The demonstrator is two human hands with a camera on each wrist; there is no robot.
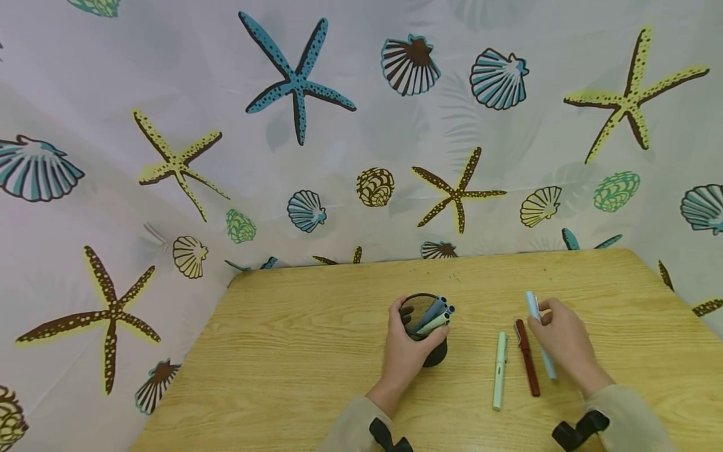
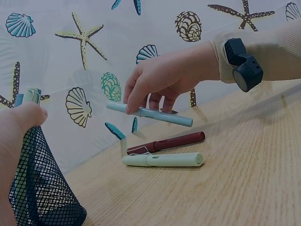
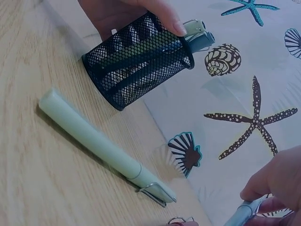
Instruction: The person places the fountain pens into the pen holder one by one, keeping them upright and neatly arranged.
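Note:
My left hand (image 1: 408, 351) grips a black mesh pen cup (image 3: 136, 61), fingers round its far side and thumb at the rim. Several pens (image 1: 437, 314), blue and pale green, lean inside it. Over to the right, my right hand (image 1: 565, 333) pinches a light blue pen (image 2: 160, 115) between thumb and fingers; in the left wrist view it is raised above the table. Beside it on the wood lie a dark red pen (image 1: 528, 361) and a pale green pen (image 1: 499, 373), both capped with metal clips. The red pen is mostly out of sight in the right wrist view.
The wooden table (image 1: 294, 351) reaches back to a hanging cloth (image 1: 350, 138) printed with starfish and shells. A dark band with a small device (image 2: 242, 63) is worn on the right wrist, and a similar device (image 1: 390, 436) on the left.

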